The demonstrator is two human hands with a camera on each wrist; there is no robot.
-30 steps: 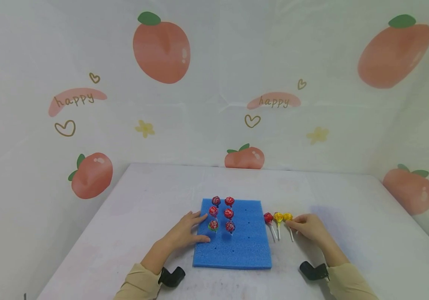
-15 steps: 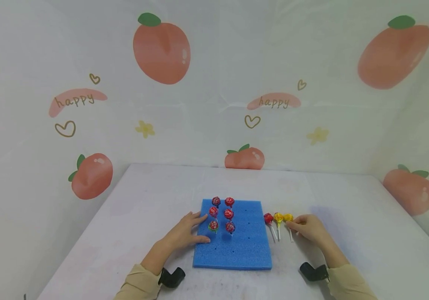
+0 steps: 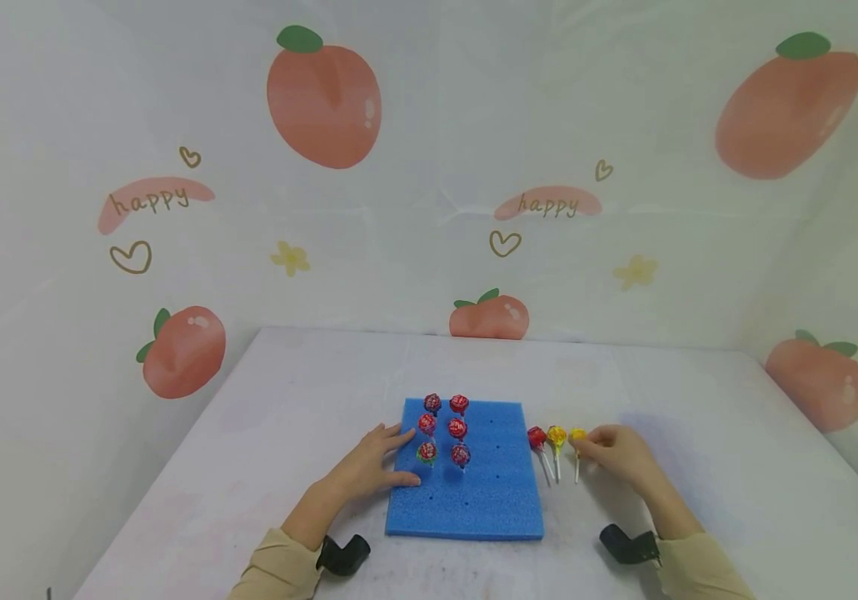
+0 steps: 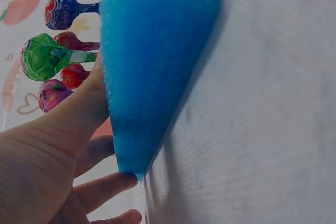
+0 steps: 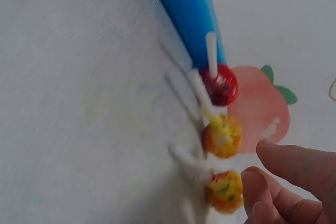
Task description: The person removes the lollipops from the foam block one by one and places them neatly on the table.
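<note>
The person's left hand (image 3: 364, 463) lay spread, its fingers straight and gripping nothing, with the thumb across the near part of a flat, rectangular blue foam board (image 3: 500, 515) and the fingers along the edge on that side. The board lay on the white table (image 3: 339, 367) between the two hands.

Six wrapped lollipops with round heads (image 3: 457, 428) stood in the foam in two rows of three, on the left hand's side; the green-wrapped lollipop (image 4: 44, 59) was among those just beside the left thumb. That portion looked finished.

Three lollipops were out of the foam, between the board and the right hand (image 3: 616, 457): a red round-headed lollipop (image 3: 536, 437) with a white stick, nearest the board; a yellow round-headed lollipop (image 3: 556, 437) in the middle; and a second yellow lollipop (image 3: 578, 434) at the right hand's fingertips. The right hand's fingers were bent, close around that last head, but whether they truly pinched it could not be told, since they hid part of it.

At least five small dark holes (image 3: 497, 447) were bare: three on the right hand's side of the board, two nearer the person than the left thumb. By that count, the work seemed roughly two-thirds done, with these three lollipops probably left to set upright.
</note>
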